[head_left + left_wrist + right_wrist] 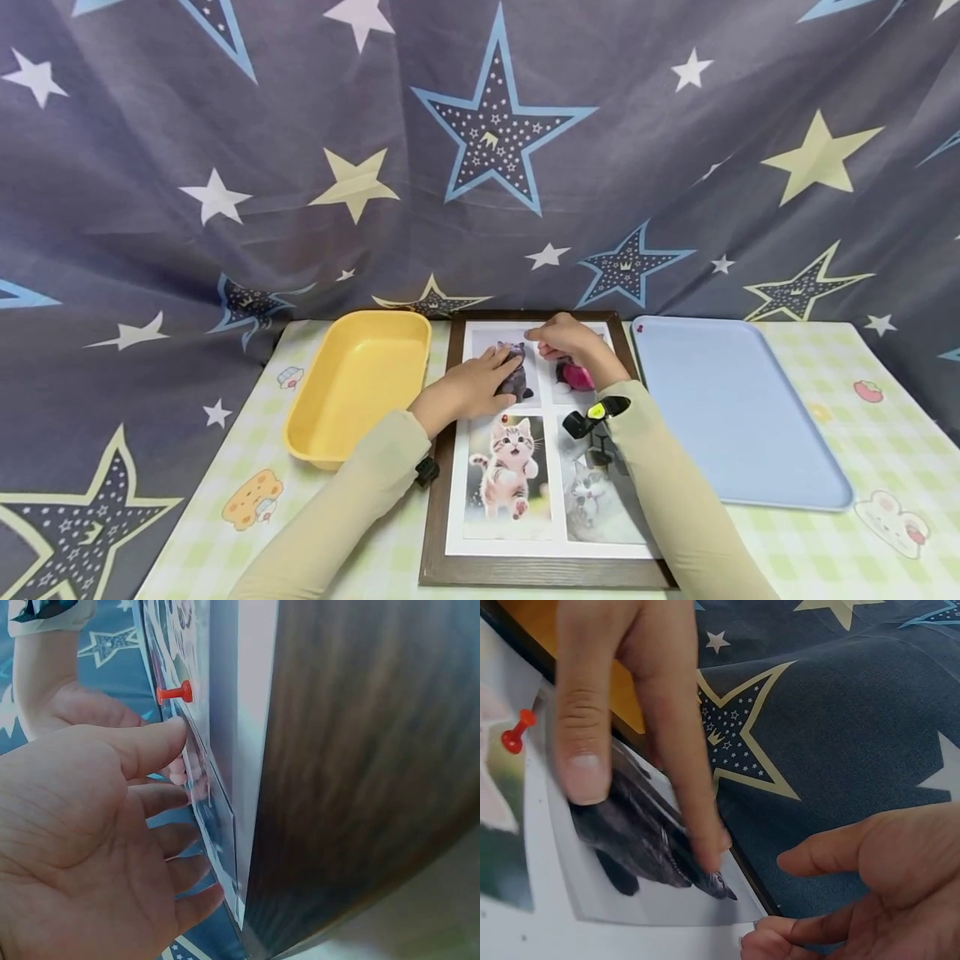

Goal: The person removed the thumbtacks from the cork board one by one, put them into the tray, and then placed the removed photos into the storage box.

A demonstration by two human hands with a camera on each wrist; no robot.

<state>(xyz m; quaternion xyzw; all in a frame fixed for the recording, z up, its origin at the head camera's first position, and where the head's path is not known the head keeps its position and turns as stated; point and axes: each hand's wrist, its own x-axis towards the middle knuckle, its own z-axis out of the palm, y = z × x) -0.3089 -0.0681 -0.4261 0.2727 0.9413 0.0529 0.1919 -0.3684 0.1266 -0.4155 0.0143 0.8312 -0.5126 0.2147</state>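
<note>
A photo of a dark grey cat [514,385] lies at the upper left of a brown wooden frame [441,508] with a white backing. My left hand [474,385] rests on it with spread, fairly straight fingers. At the photo's top corner, the fingertips of my right hand [567,340] touch down, its thumb [817,853] held apart with nothing between. Below the left hand, a red push pin [517,732] stands at the top of a striped kitten photo [512,479]. Another photo, with a pink object [576,377], is partly hidden under the right hand.
A yellow bin [352,387] stands left of the frame. To the right lies a pale blue tray [738,408], with small red pins [640,329] at its far left corner. A white cat photo [592,496] sits under the right forearm. A starry curtain [495,167] hangs behind.
</note>
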